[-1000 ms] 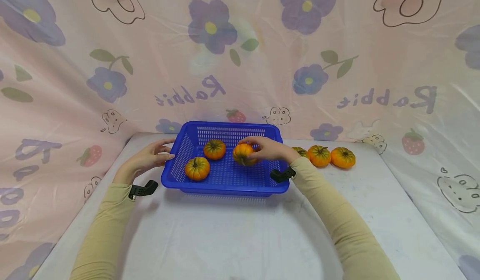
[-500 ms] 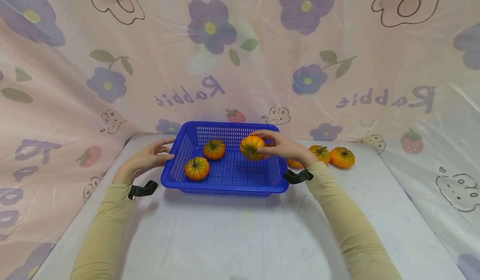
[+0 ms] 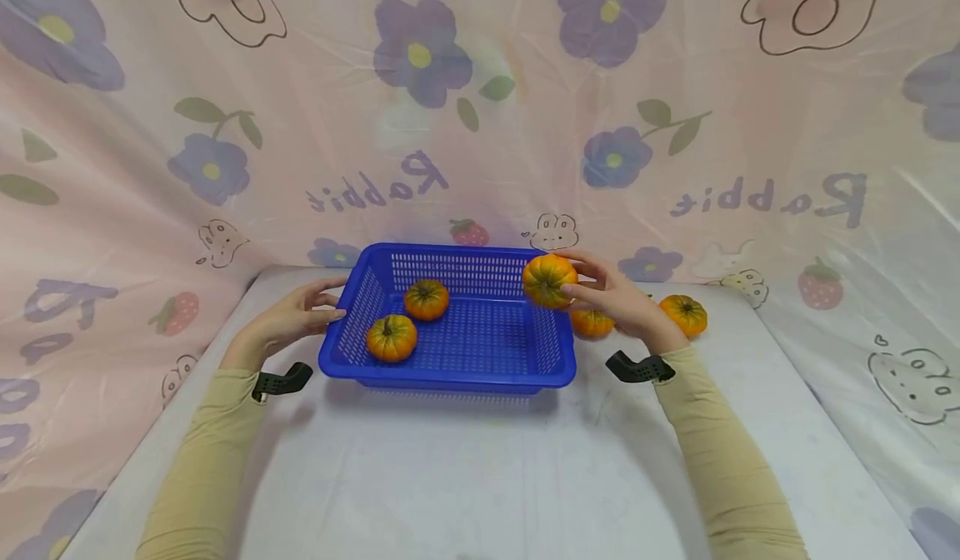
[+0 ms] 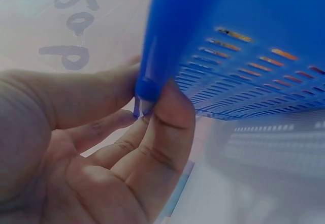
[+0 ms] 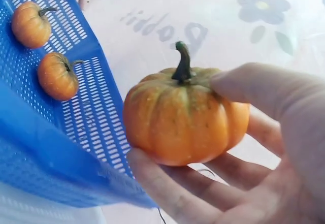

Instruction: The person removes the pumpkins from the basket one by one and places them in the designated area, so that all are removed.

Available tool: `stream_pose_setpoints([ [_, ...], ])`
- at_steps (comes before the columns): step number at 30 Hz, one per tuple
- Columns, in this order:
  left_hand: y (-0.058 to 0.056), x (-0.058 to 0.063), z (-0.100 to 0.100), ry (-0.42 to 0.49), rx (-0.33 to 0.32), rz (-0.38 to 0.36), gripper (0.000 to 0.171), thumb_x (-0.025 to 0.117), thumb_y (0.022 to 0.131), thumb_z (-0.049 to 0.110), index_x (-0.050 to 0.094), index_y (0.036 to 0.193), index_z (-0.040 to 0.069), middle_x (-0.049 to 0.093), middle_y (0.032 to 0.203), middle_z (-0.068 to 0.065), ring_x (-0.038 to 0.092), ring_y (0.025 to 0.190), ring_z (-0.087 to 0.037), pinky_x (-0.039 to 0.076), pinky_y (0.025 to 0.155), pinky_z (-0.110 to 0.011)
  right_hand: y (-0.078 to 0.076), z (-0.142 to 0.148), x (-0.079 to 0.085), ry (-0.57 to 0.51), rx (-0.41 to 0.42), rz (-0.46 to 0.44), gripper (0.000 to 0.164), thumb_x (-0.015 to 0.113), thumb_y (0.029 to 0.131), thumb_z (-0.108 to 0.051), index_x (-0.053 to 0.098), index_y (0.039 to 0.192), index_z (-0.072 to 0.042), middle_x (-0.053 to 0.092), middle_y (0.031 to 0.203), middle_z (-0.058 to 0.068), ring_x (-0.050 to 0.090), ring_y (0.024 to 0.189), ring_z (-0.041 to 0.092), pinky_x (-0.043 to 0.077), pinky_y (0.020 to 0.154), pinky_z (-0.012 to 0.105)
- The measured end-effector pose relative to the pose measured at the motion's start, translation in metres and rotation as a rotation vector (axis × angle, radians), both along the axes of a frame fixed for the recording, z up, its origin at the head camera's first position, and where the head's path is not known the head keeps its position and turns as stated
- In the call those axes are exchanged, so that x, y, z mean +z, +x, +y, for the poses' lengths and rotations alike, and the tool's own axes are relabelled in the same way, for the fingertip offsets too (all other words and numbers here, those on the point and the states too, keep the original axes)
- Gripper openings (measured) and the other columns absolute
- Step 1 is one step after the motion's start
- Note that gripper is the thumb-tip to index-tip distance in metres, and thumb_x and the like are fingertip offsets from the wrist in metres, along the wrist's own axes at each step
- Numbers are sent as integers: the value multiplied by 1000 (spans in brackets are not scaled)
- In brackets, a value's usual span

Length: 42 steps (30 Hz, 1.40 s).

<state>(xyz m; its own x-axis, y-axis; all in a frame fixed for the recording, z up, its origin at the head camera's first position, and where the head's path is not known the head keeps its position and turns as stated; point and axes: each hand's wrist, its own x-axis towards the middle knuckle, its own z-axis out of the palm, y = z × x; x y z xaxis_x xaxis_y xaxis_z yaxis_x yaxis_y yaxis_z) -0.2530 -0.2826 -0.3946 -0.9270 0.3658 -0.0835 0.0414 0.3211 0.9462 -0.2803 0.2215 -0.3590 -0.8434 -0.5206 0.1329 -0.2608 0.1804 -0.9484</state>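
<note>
My right hand (image 3: pixel 611 293) grips a small orange pumpkin (image 3: pixel 550 281) at the right rim of a blue plastic basket (image 3: pixel 450 381). In the right wrist view the thumb lies on top of this pumpkin (image 5: pixel 185 117) near its dark stem, with the fingers curled beneath. My left hand (image 3: pixel 300 318) pinches the basket's left rim (image 4: pixel 152 76) between thumb and fingers. Inside the basket, toward the left, sit two more pumpkins: a front one (image 3: pixel 392 338) and a back one (image 3: pixel 427 300).
Right of the basket, one pumpkin (image 3: pixel 592 323) shows partly below my right hand, and another pumpkin (image 3: pixel 683 316) sits farther right. All stand on a white table (image 3: pixel 465 468). A patterned curtain (image 3: pixel 510 143) hangs behind and at both sides.
My right hand has lifted the pumpkin up from inside the basket and carried it right to the right rim. The left hand stays at the left rim.
</note>
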Motion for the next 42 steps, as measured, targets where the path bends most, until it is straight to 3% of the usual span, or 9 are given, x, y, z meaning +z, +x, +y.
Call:
stream_pose_setpoints([
  [7,-1,-2,-1,-24,9,2,70,60,96,18,19,153,10,49,124,-26,61,101,-30,51,89,-37,13,26,-5,-71,-102,15,56,58,97,-20,35,148,-15,36,143,20,51,117,34,51,85,48],
  [14,1,-1,-1,-37,24,11,70,60,96,19,20,152,8,48,124,-26,61,99,-28,51,89,-36,31,47,-19,-117,-235,-41,56,58,97,-24,35,148,-19,38,142,19,49,119,25,49,88,49],
  [23,5,2,1,-9,24,-6,66,59,96,14,22,148,-2,47,123,-29,61,96,-25,52,86,-33,46,68,-37,-133,-278,-62,58,57,97,-26,32,149,-13,33,144,21,55,111,15,52,84,39],
  [28,4,1,1,-1,21,-8,67,60,96,15,21,148,-1,47,122,-28,62,96,-24,52,86,-32,55,78,-45,-124,-310,-100,60,55,99,-26,28,150,-11,31,144,19,56,108,11,53,84,34],
  [34,4,2,1,9,17,-10,67,59,96,14,21,148,-2,47,122,-28,62,95,-23,52,86,-31,63,87,-58,-103,-351,-165,68,53,99,-28,17,152,-5,21,149,26,57,104,5,52,85,33],
  [42,2,2,1,11,14,-13,67,59,96,14,20,148,-2,47,122,-28,62,96,-23,52,86,-32,68,93,-70,-54,-378,-213,70,51,100,-32,14,151,-1,21,149,29,58,99,4,51,87,34],
])
